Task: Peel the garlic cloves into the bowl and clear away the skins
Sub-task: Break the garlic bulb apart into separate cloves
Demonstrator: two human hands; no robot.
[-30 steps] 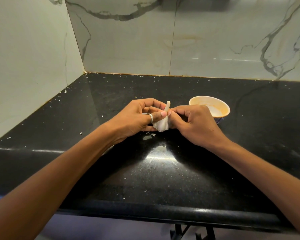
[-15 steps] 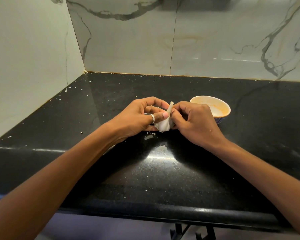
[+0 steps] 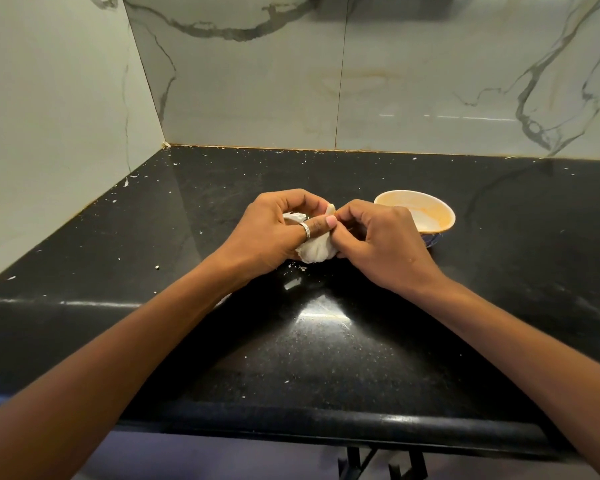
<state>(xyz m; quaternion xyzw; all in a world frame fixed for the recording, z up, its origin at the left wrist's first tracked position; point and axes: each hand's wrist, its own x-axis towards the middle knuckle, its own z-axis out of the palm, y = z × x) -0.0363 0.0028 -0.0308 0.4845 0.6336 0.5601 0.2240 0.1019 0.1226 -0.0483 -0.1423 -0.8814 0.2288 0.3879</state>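
A white garlic bulb (image 3: pixel 317 251) sits between both hands just above the black counter (image 3: pixel 326 358). My left hand (image 3: pixel 274 233), with a ring on the thumb, grips the bulb from the left, thumb pressed on its side. My right hand (image 3: pixel 381 244) pinches the bulb's top and stem from the right with curled fingers. Much of the bulb is hidden by the fingers. A small orange-tinted bowl (image 3: pixel 440 213) stands just right of my right hand; I see no cloves in its visible part.
Small white skin flakes (image 3: pixel 300 268) lie scattered on the counter, near the hands and along the back edge. Marble walls close the left side and the back. The counter's rounded front edge (image 3: pixel 326 420) runs across the bottom.
The protruding stem tip now shows less above the fingers. My right hand's fingers have closed further over the top of the bulb. Both hands stay in the same spot.
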